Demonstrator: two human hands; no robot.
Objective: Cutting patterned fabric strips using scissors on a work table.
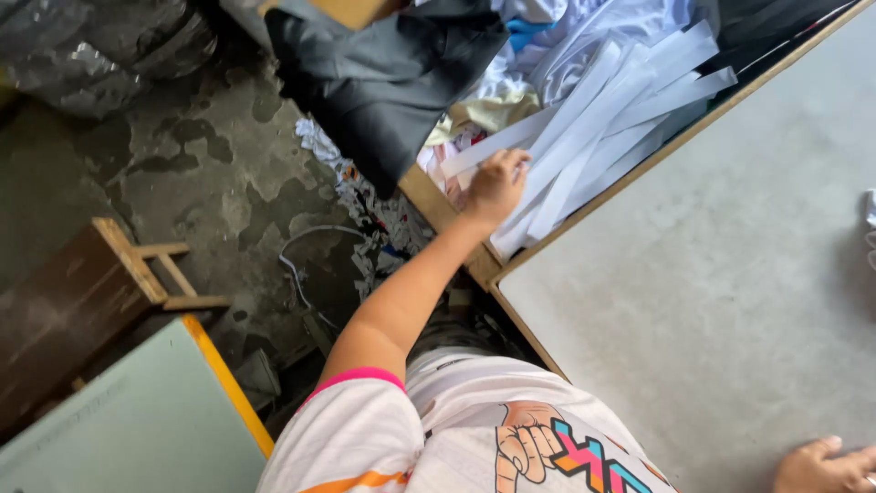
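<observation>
Now | step: left hand [495, 185] reaching into the strips [593, 119], fingers curled on 1 white strip end (grip looks loose) | strips lie in the box [429, 196] beside the worktop [730, 274] | right hand [826, 467] flat on worktop, fingers released | next: likely needs a firmer pinch to separate 1 strip.

Overall light: soft, even daylight; source direction cannot be told.
Brightest areas: grey table top [730, 274] and white fabric strips [593, 128], near washed out, little surface detail.
Darkest areas: floor [201, 173] at upper left, dim; dark cloth [383, 82] loses fold detail.
Shadows: faint and diffuse; a deeper one under the table edge.
Glare: mild sheen on floor patches.
Sharpness: slight softness overall; left hand [497, 187] mildly blurred.
Edges: lines bow slightly, wide-angle.
</observation>
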